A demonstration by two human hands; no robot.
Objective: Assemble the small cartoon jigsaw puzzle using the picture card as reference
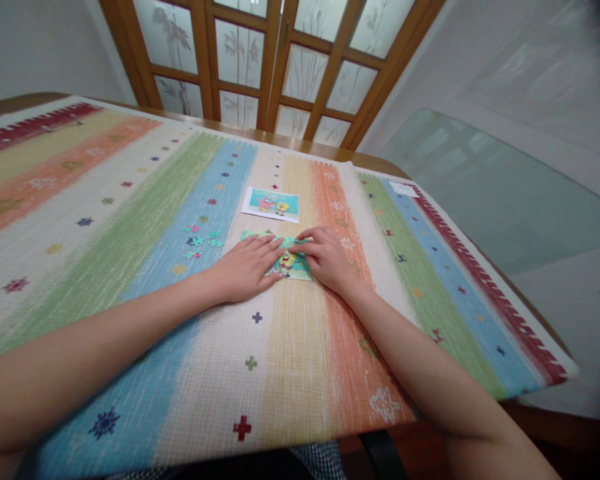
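A partly joined jigsaw puzzle (pixel 300 265), teal with a yellow cartoon figure, lies flat on the striped tablecloth. Across its left part my left hand (pixel 250 263) rests flat, fingers stretched out and slightly apart, hiding that side. My right hand (pixel 325 257) is at the puzzle's right edge, its fingers bent and pressed together with the tips on the upper middle. Whatever those fingertips pinch, if anything, is too small to make out. Several loose puzzle pieces (pixel 215 243), teal and pink, lie left of my left hand.
Just beyond the puzzle lies a picture card (pixel 273 204) with cartoon figures on teal. A small white paper (pixel 403 189) is near the far right edge. The striped tablecloth (pixel 230 373) covers the table, whose wooden rim (pixel 375 162) shows at the back.
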